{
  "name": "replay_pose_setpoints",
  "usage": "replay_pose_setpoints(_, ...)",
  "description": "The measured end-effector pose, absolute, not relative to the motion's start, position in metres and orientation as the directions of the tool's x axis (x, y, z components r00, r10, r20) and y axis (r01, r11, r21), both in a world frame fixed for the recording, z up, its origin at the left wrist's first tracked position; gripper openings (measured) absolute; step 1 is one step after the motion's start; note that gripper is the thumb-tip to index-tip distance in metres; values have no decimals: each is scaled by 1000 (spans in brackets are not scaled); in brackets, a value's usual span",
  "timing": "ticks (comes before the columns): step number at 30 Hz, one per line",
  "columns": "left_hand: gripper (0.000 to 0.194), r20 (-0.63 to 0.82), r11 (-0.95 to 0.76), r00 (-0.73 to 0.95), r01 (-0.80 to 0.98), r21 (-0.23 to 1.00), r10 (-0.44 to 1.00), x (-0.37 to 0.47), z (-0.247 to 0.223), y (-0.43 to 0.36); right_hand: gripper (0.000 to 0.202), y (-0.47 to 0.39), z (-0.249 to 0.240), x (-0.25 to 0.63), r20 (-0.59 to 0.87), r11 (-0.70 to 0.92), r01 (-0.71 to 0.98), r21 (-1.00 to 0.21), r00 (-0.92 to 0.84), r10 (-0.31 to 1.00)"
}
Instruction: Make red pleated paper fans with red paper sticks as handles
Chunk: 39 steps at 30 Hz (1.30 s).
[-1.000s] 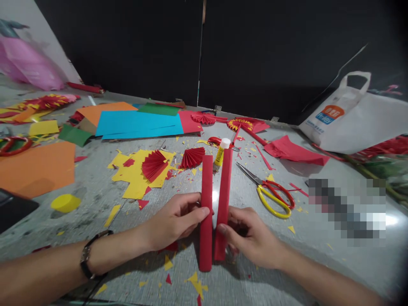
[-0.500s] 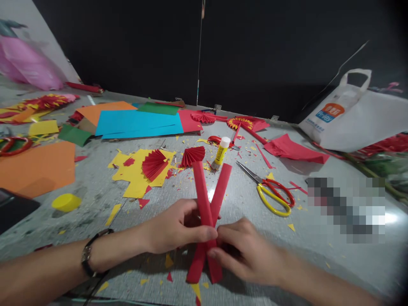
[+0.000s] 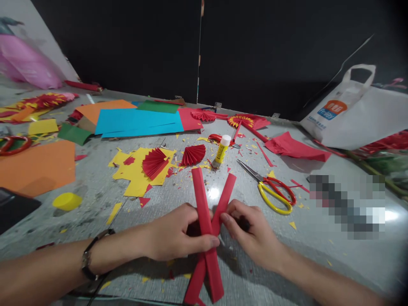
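I've got one dark bracelet on my left wrist, a slim band with a shinier greyish section that kinda looks like links, too small to tell for sure. Just past the bracelet my left hand is bare, left forearm behind it too. Right hand and right forearm, across from the bracelet: also bare.

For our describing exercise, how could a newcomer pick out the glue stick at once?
Face the grey table before the black wall. Just past the far ends of the two crossed red strips is the glue stick. It is yellow with a white top, unlike the pleated red fan on its left.
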<state>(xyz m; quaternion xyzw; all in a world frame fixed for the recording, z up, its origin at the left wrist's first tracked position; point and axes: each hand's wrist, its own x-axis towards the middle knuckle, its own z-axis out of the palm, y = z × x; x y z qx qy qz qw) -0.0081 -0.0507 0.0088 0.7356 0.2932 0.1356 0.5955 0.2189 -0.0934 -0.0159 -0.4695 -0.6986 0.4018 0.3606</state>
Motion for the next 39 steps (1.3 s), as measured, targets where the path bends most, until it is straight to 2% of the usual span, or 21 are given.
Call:
replay_pose_setpoints(6,30,-142,-111,781,260,959,608,-7,8,-53,37,-94,-14,220,100,214,335,-917,-326,940)
replay_pose_setpoints(13,35,-227,164,719,158,974,657,-6,1,-50,28,-95,-19,223,93,160,278,-947,-241,966)
replay_pose_setpoints(17,37,-220,224,623,74,972,750,-7,-3,-48,25,-97,-15,224,81,165,187,-968,-389,917)
replay_pose_setpoints(19,37,-197,221,656,47,974,729,-7,-2,-49,26,-97,-14,223,92,179,151,-972,-458,884)
replay_pose_setpoints(22,31,-156,201,738,29,979,656,-6,2,-51,40,-98,-14,220,70,147,109,-983,-514,855)
replay_pose_setpoints(26,25,-162,209,781,42,977,602,-5,2,-51,44,-97,-15,215,32,83,84,-993,-487,873)
replay_pose_setpoints(31,57,-92,198,810,-30,980,579,-8,-4,-45,12,-94,-12,216,26,24,-9,-1000,-367,930)
replay_pose_setpoints(35,69,-85,301,839,-97,949,538,-9,-7,-43,20,-92,-11,220,-44,-38,25,-999,-308,950)
replay_pose_setpoints(39,67,-90,347,845,-118,930,528,-9,-7,-43,24,-93,-8,220,-77,-61,59,-996,-316,946)
